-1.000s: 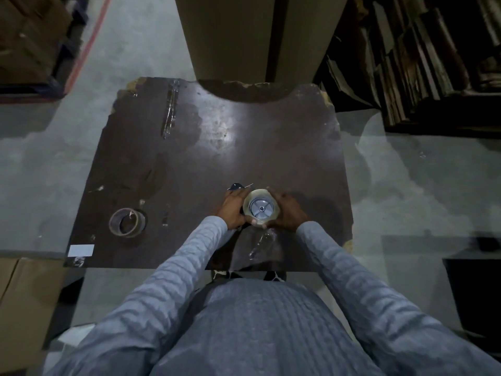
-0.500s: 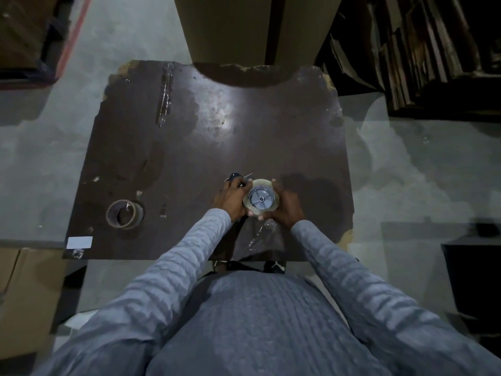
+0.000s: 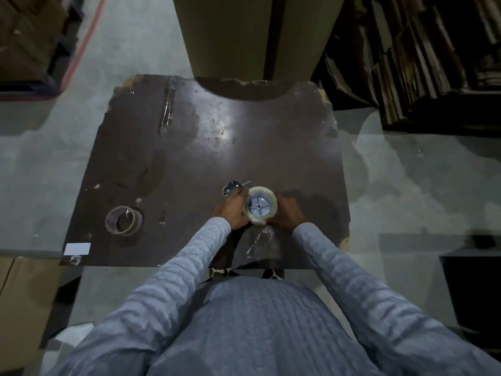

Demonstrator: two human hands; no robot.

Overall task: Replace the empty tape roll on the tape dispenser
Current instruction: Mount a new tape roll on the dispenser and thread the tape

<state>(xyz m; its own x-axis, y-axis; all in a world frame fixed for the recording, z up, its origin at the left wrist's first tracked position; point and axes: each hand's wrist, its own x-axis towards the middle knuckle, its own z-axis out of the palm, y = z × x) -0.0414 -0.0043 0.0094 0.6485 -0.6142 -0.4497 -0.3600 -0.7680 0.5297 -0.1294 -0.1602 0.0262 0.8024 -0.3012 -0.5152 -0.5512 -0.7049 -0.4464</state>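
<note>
New tape going on the dispenser

Both hands, left hand (image 3: 232, 211) and right hand (image 3: 288, 214), curl snugly around the tape roll (image 3: 259, 204), right of the empty roll (image 3: 123, 220). Pushed crooked, it could jam on the dispenser (image 3: 231, 188).

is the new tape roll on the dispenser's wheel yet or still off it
On. The clear tape roll rings the dispenser wheel, whose grey spokes fill its core. The left hand and right hand hold it.

Dim grey concrete floor (image 3: 406, 185), worn dark table (image 3: 244, 147), cardboard stacks (image 3: 423, 58) beyond.
</note>
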